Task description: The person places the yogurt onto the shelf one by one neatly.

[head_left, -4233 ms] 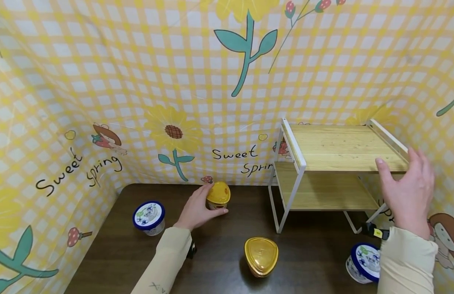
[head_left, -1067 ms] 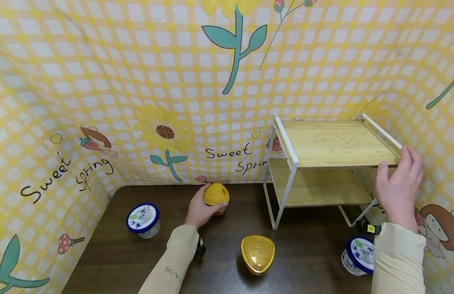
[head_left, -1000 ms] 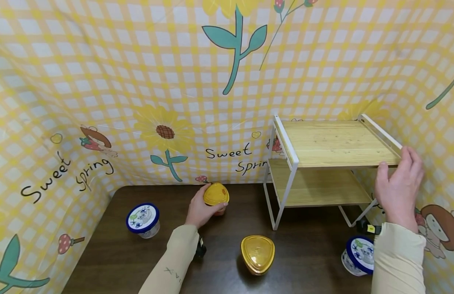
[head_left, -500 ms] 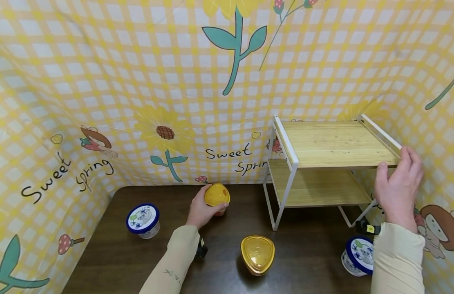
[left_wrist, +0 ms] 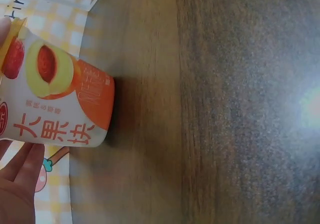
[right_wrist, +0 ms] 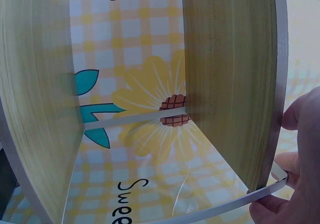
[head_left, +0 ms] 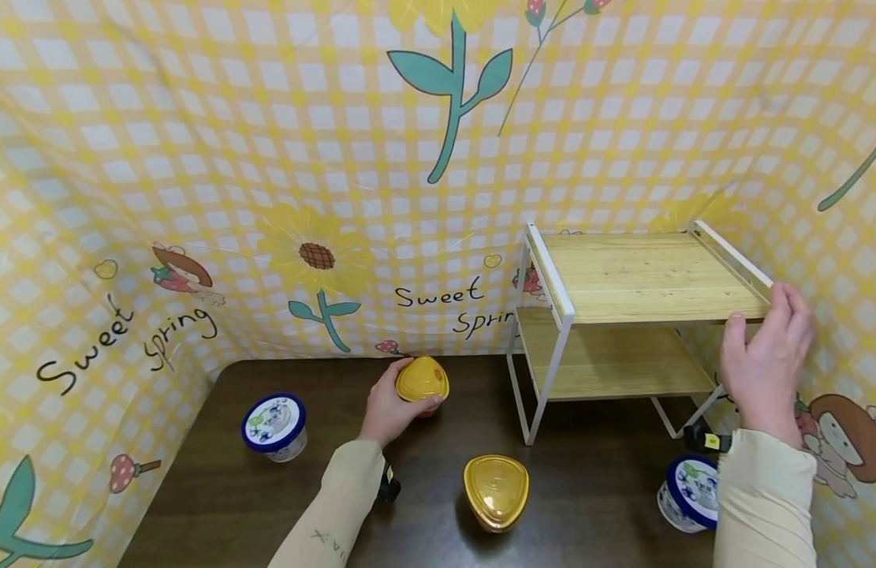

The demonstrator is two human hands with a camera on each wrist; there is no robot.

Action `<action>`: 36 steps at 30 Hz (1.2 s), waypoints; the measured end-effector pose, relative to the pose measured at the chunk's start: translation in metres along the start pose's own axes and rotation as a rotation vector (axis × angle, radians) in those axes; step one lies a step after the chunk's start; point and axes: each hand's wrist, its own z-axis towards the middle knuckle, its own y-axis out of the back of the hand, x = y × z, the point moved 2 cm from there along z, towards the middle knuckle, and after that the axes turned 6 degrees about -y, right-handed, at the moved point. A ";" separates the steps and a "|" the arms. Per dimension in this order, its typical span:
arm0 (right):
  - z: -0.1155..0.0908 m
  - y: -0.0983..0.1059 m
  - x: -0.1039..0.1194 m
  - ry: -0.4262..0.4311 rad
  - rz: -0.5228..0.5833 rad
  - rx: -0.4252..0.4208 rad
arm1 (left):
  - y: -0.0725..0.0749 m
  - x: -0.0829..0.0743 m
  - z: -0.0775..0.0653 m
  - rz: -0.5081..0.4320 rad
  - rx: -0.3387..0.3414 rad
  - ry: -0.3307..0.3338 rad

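Observation:
My left hand [head_left: 388,409] grips a yogurt cup with a yellow lid [head_left: 421,379] near the table's back edge. Peach and strawberry pictures show on that yogurt cup [left_wrist: 60,89] in the left wrist view; whether its base touches the table I cannot tell. At the right, my right hand [head_left: 769,363] holds the front right corner of a two-tier wooden shelf [head_left: 657,276] with a white metal frame. The right wrist view has the thumb against the board's front edge and fingers [right_wrist: 270,209] around the white rail [right_wrist: 220,210].
A second yellow-lidded cup [head_left: 497,491] stands at the front middle of the dark table [head_left: 423,505]. One blue-lidded tub [head_left: 274,424] is at the left; another blue-lidded tub [head_left: 689,491], partly behind my right sleeve, is at the right. Checked cloth [head_left: 324,118] hangs behind.
My left hand has closed around the yellow-lidded yogurt cup, which has lately shifted slightly right. My right hand has come onto the shelf's corner and stayed there.

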 end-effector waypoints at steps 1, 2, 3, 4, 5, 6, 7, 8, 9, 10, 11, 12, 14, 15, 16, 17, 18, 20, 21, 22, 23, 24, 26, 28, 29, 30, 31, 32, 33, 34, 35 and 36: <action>0.000 0.000 0.000 -0.001 -0.001 0.001 | 0.000 0.000 0.000 0.002 0.002 -0.005; 0.000 0.000 0.000 -0.002 -0.001 0.001 | 0.000 -0.001 0.001 0.003 0.004 -0.007; 0.000 0.000 0.001 -0.002 -0.001 0.001 | 0.000 -0.001 0.001 0.004 0.005 -0.009; 0.000 0.000 0.001 -0.001 -0.001 0.002 | 0.000 -0.001 0.001 0.004 0.005 -0.012; 0.000 0.000 0.001 0.000 -0.002 0.003 | 0.000 -0.001 0.002 0.006 0.005 -0.012; 0.000 0.000 0.001 0.002 -0.002 0.002 | 0.000 -0.001 0.002 0.007 0.006 -0.013; 0.000 0.001 0.002 0.005 -0.001 0.001 | 0.000 -0.001 0.002 0.007 0.007 -0.014; 0.000 0.001 0.002 0.006 0.001 -0.001 | 0.000 -0.002 0.003 0.005 0.006 -0.015; 0.000 0.001 0.002 0.008 0.003 -0.003 | 0.000 -0.002 0.003 0.003 0.006 -0.017; 0.000 0.001 0.002 0.007 0.004 -0.003 | 0.000 -0.002 0.003 0.000 0.005 -0.019; 0.000 0.001 0.002 0.007 0.004 -0.003 | 0.000 -0.002 0.003 -0.001 0.004 -0.022; 0.000 0.001 0.002 0.008 0.005 -0.004 | 0.000 -0.002 0.004 -0.005 0.003 -0.024; 0.000 0.001 0.002 0.008 0.006 -0.003 | 0.001 -0.003 0.004 -0.006 -0.001 -0.027; 0.000 0.001 0.001 0.008 0.006 -0.002 | 0.001 -0.003 0.004 -0.005 -0.003 -0.028; 0.000 0.001 0.001 0.007 0.005 -0.001 | 0.001 -0.002 0.004 -0.004 -0.005 -0.030; 0.000 0.001 0.001 0.007 0.005 0.000 | 0.001 -0.002 0.003 -0.005 -0.007 -0.031; 0.000 0.001 0.001 0.007 0.005 0.001 | 0.001 -0.002 0.003 -0.005 -0.008 -0.033; 0.000 0.001 0.001 0.002 0.003 0.003 | 0.001 -0.002 0.003 -0.005 -0.010 -0.037; 0.000 0.002 0.001 0.001 0.003 0.004 | 0.001 -0.002 0.003 -0.005 -0.011 -0.039; -0.001 0.002 0.001 -0.002 0.002 0.005 | 0.001 -0.003 0.003 -0.007 -0.012 -0.040; -0.001 0.002 0.001 -0.001 0.002 0.005 | 0.002 -0.003 0.002 -0.007 -0.010 -0.041; -0.001 0.002 0.001 -0.002 0.001 0.005 | 0.002 -0.003 0.002 -0.006 -0.009 -0.040; -0.001 0.002 0.001 0.001 0.001 0.002 | 0.003 -0.004 0.002 -0.007 -0.004 -0.037; 0.000 0.001 0.001 0.008 0.002 -0.002 | 0.003 -0.004 0.001 -0.008 0.002 -0.035; 0.000 0.001 0.001 0.010 0.003 -0.003 | 0.003 -0.004 0.001 -0.007 0.005 -0.036; 0.000 0.001 0.001 0.011 0.003 -0.003 | 0.004 -0.005 0.001 -0.006 0.008 -0.037; 0.000 0.001 0.001 0.014 0.003 -0.004 | 0.004 -0.005 0.001 -0.007 0.009 -0.039; 0.000 0.001 0.001 0.016 0.002 -0.004 | 0.004 -0.005 0.001 -0.007 0.010 -0.042; 0.000 0.001 0.001 0.014 0.003 -0.002 | 0.004 -0.006 0.001 -0.006 0.010 -0.048; -0.001 0.001 0.000 0.011 0.002 0.001 | 0.004 -0.006 0.001 -0.004 0.009 -0.050; -0.001 0.001 0.000 0.009 0.000 0.004 | 0.005 -0.007 0.001 -0.002 0.009 -0.053; -0.001 0.001 0.000 0.007 -0.002 0.005 | 0.005 -0.007 0.001 -0.001 0.008 -0.055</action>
